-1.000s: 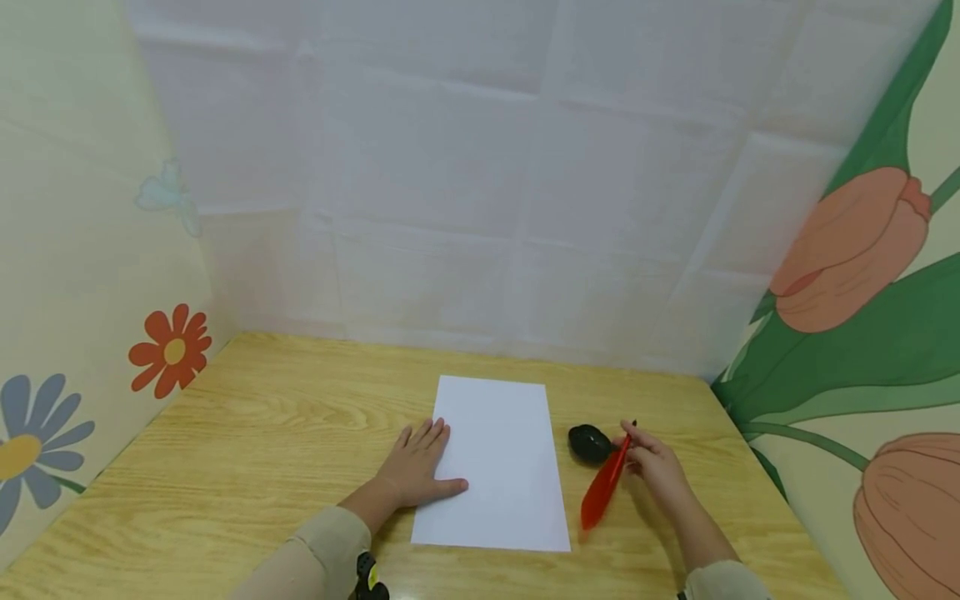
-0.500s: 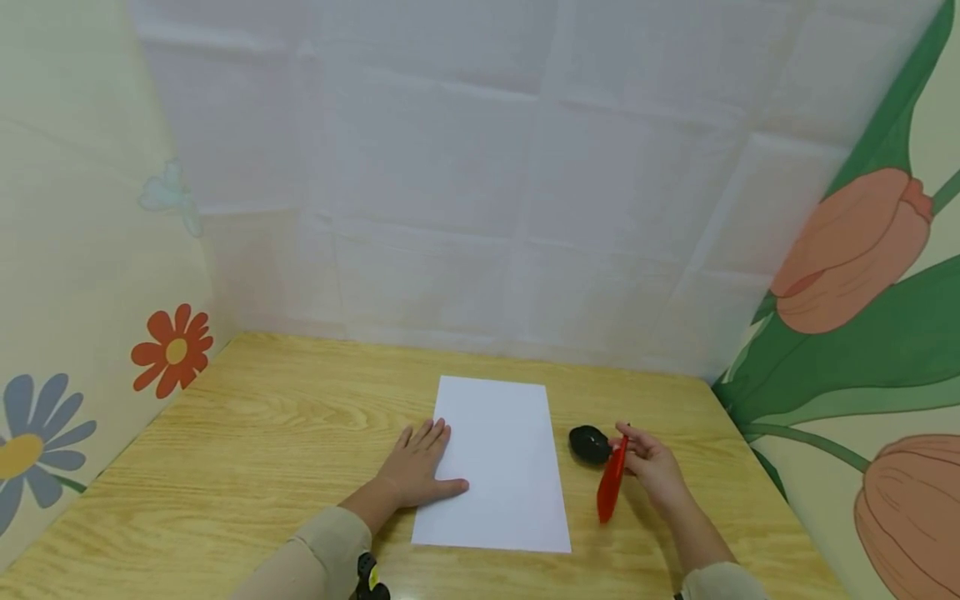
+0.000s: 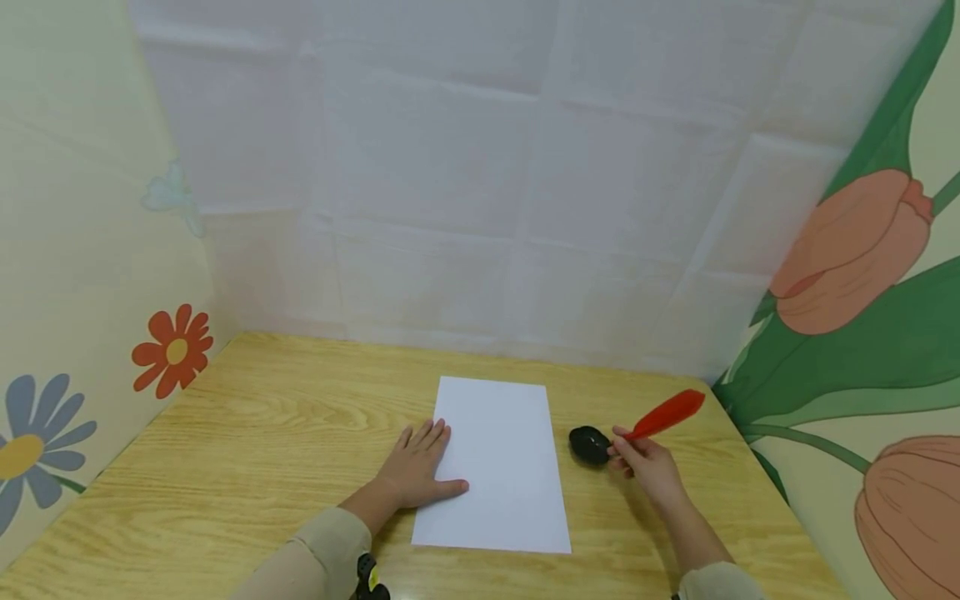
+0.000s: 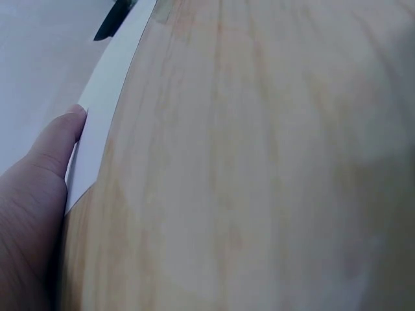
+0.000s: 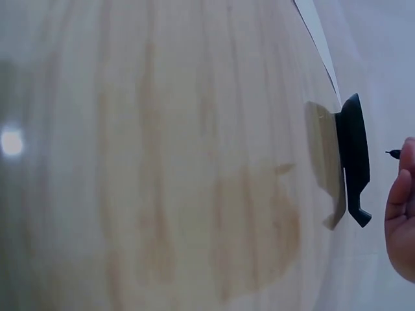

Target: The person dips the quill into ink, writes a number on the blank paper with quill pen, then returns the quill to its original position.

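My left hand (image 3: 416,473) lies spread on the left edge of a white sheet of paper (image 3: 498,467), its thumb extended over the sheet. In the left wrist view the thumb (image 4: 55,146) rests on the paper's edge (image 4: 110,97). My right hand (image 3: 651,468) pinches a red feather pen (image 3: 669,413) between thumb and fingers, the plume slanting up to the right. The black pen tip (image 5: 394,154) pokes out from the fingers in the right wrist view. Just left of those fingers sits a small black oval dish-like thing (image 3: 588,446) with a short stub, apart from the pen tip.
Both sheet and black piece lie on a wood-grain table (image 3: 300,417). A creased white cloth (image 3: 450,208) hangs behind it. Flower-printed panels stand at the left (image 3: 75,250) and right (image 3: 900,375) sides.
The red feather pen has turned in my right hand: its plume hung down toward the table's near side and now points up to the right. My left hand and the paper stay put.
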`<state>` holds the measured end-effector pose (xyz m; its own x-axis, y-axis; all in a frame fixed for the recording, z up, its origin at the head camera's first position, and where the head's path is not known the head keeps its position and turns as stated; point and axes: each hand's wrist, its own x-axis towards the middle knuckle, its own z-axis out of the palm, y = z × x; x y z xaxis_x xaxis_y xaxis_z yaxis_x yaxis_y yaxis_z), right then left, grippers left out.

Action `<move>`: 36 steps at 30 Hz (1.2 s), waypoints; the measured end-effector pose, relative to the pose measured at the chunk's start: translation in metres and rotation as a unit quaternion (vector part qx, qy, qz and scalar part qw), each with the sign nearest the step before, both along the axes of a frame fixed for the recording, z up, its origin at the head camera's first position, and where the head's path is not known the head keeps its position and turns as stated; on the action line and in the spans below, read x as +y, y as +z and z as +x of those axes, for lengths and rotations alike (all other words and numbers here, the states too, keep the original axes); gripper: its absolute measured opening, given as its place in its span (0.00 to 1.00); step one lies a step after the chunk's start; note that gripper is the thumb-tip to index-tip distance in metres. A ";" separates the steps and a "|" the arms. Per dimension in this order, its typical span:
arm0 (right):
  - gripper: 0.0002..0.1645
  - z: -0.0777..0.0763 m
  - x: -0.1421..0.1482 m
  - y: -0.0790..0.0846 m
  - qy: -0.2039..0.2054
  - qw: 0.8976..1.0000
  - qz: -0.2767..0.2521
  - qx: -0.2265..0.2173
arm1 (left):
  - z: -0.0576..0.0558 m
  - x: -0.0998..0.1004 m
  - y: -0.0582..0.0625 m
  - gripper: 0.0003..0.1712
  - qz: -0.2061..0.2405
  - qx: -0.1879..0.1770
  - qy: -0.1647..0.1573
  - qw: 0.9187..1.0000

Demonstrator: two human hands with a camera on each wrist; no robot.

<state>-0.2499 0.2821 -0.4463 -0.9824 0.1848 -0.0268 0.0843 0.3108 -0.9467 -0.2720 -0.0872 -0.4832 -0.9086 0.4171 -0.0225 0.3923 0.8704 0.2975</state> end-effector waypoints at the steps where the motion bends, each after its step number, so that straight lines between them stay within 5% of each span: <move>1: 0.28 0.000 0.000 0.000 -0.004 1.000 0.005 0.001 | 0.000 0.000 0.000 0.59 0.000 0.000 0.000 1.000; 36: 0.23 -0.015 -0.005 -0.004 -0.024 0.995 0.101 0.006 | -0.003 -0.002 -0.006 0.59 0.012 0.000 -0.003 1.000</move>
<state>-0.2653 0.2768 -0.4507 -0.9721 0.2328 0.0277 0.0927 0.4901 -0.8667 -0.2752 -0.0891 -0.4891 -0.9057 0.4237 -0.0126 0.3980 0.8601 0.3191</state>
